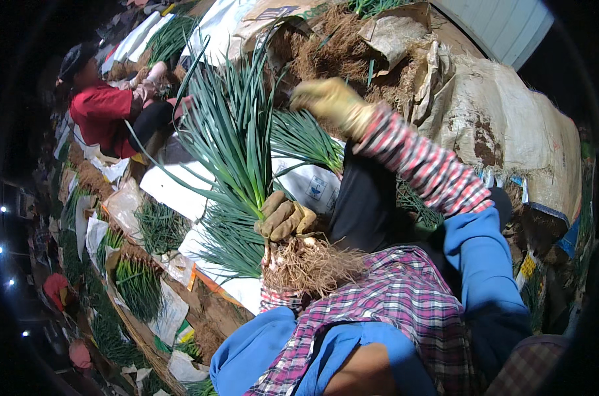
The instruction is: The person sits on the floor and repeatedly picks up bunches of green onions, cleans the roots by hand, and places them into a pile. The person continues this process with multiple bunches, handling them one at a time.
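Observation:
My left hand [285,218], in a soiled work glove, grips a thick bunch of green onions [235,133] just above the roots. Their long leaves fan upward and away, while the tangled brown roots [314,265] hang over my lap. My right hand [331,105], in a yellowish glove, is lifted to the right of the leaves, near a heap of rooted onions [324,54]. Motion blurs its fingers, so what they hold cannot be told. Below it lies another bundle of green onions [307,138] on a white printed sack [304,183], beside my dark-trousered leg.
Large woven sacks [517,123] cover a pile on the right. A person in a red top [101,104] sits at upper left. Further bundles of green onions [138,282] lie in rows at left, among plastic sheets and sacks. More onion leaves [230,242] lie under my left hand.

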Demonstrator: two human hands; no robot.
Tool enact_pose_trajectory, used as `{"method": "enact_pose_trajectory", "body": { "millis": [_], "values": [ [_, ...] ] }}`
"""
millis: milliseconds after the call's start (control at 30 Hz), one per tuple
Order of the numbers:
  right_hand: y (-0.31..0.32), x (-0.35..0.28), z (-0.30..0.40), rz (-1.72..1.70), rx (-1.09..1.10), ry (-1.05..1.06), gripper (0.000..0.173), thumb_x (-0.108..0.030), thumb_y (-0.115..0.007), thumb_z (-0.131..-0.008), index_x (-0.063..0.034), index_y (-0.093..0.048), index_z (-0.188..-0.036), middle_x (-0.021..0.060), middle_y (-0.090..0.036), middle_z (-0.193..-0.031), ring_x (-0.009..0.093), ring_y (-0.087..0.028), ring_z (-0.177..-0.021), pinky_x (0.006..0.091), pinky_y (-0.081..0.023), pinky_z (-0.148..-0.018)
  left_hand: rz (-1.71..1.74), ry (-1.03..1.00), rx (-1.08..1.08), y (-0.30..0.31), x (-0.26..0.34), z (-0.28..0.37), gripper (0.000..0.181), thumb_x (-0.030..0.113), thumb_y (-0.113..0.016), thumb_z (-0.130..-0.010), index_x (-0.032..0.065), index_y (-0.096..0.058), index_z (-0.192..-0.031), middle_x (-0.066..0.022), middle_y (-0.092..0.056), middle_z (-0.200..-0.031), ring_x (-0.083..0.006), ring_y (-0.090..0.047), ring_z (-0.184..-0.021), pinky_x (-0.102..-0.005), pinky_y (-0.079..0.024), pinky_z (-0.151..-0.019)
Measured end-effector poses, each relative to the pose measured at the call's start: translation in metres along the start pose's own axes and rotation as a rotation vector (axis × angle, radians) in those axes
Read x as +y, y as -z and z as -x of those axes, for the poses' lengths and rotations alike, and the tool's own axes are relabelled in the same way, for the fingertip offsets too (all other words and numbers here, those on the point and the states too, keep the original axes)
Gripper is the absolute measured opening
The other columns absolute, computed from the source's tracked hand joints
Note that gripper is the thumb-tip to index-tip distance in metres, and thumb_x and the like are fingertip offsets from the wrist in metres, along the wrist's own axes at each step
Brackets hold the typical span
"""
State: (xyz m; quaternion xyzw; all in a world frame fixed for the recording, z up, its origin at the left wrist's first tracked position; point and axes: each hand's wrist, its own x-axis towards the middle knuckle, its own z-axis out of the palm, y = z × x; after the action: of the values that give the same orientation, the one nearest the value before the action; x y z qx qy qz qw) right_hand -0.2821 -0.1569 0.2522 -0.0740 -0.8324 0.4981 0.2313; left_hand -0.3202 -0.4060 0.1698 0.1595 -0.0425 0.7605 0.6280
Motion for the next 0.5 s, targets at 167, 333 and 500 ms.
{"method": "enact_pose_trajectory", "body": {
  "millis": [167, 333, 500],
  "values": [
    [0.145, 0.056, 0.056, 0.700, 0.165, -0.322, 0.038, -0.025, -0.050, -0.089, -0.0027, -0.050, -0.121, 0.0127, -0.055, -0.117, 0.024, -0.059, -0.094, 0.0337, -0.046, -0.086, -0.314, 0.015, 0.418, -0.022, 0.016, 0.034, 0.027, 0.010, -0.060, -0.073, 0.0035, -0.049, -0.097, -0.0027, -0.055, -0.077, -0.0190, -0.053, -0.069, -0.0353, -0.047, -0.075],
    [0.215, 0.122, 0.212, 1.137, -0.115, -0.662, 0.040, -0.033, -0.060, -0.079, -0.0011, -0.058, -0.104, 0.0203, -0.062, -0.092, 0.033, -0.059, -0.085, 0.0390, -0.047, -0.075, -1.508, 0.202, 0.855, -0.020, 0.084, 0.041, 0.045, 0.012, -0.066, -0.069, 0.0021, -0.053, -0.111, -0.0100, -0.064, -0.078, -0.0175, -0.060, -0.070, -0.0273, -0.048, -0.060],
    [0.205, 0.110, 0.276, 0.845, -0.074, -0.825, 0.029, -0.027, -0.061, -0.080, -0.0012, -0.062, -0.093, 0.0166, -0.063, -0.090, 0.028, -0.060, -0.080, 0.0343, -0.046, -0.074, -2.902, 0.462, 1.021, 0.014, 0.122, 0.053, 0.018, 0.009, -0.058, -0.070, 0.0060, -0.056, -0.087, -0.0118, -0.062, -0.069, -0.0290, -0.063, -0.068, -0.0415, -0.047, -0.066]
  ]
}}
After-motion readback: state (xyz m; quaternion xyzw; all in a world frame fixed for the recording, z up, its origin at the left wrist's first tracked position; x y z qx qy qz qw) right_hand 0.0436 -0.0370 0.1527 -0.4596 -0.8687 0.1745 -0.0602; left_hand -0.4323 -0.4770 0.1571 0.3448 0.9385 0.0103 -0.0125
